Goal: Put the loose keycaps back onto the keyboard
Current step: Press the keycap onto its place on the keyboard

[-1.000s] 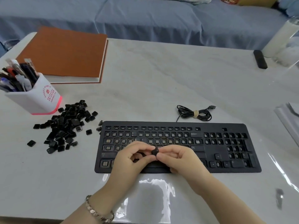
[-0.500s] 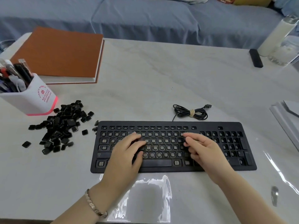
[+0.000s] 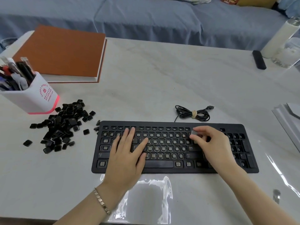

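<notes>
A black keyboard point(image 3: 175, 168) lies on the white table, most of its key sockets bare. My left hand point(image 3: 128, 153) rests flat on its left half, fingers straight and reaching the upper rows. My right hand point(image 3: 209, 143) hovers over the upper right of the main key block and pinches a small dark keycap point(image 3: 193, 132) between thumb and fingertips. A pile of loose black keycaps point(image 3: 63, 124) lies on the table left of the keyboard, with a few strays around it.
A white pen holder point(image 3: 32, 98) stands behind the pile, an orange book point(image 3: 63, 51) behind that. The keyboard's coiled cable point(image 3: 192, 114) lies behind it. A black remote point(image 3: 259, 59), a white bottle point(image 3: 280, 36) and a clear container point(image 3: 289, 54) sit far right.
My hands, together at the keyboard's front holding a keycap, parted. The left went flat onto the left half; the right carried the keycap up and right to the upper rows.
</notes>
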The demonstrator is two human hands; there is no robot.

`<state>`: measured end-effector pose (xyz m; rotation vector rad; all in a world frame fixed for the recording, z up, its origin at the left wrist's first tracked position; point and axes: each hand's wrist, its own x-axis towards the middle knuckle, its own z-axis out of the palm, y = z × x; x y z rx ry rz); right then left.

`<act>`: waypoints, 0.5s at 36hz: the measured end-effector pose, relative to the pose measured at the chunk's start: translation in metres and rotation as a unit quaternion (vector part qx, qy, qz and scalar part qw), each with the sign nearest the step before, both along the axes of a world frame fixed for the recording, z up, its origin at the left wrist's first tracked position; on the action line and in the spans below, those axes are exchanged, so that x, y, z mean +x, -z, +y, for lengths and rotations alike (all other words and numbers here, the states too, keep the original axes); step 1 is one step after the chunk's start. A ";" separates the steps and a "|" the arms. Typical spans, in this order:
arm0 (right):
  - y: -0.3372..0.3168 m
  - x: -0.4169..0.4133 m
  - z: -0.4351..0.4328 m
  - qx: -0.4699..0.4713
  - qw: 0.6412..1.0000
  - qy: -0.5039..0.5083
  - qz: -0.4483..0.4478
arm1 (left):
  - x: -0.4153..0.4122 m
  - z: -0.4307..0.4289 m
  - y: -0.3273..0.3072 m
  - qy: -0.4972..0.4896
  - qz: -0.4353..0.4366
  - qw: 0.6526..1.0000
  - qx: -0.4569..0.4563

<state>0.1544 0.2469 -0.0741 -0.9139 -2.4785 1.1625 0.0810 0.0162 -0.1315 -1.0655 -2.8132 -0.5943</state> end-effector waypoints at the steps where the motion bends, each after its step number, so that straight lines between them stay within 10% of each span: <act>1: 0.001 -0.001 0.001 0.024 1.000 -0.017 -0.005 | 0.000 0.000 0.000 -0.002 0.002 1.000 -0.001; 18: 0.021 -0.016 0.005 0.053 0.995 -0.080 -0.012 | 0.001 0.000 0.002 -0.001 0.019 1.000 -0.015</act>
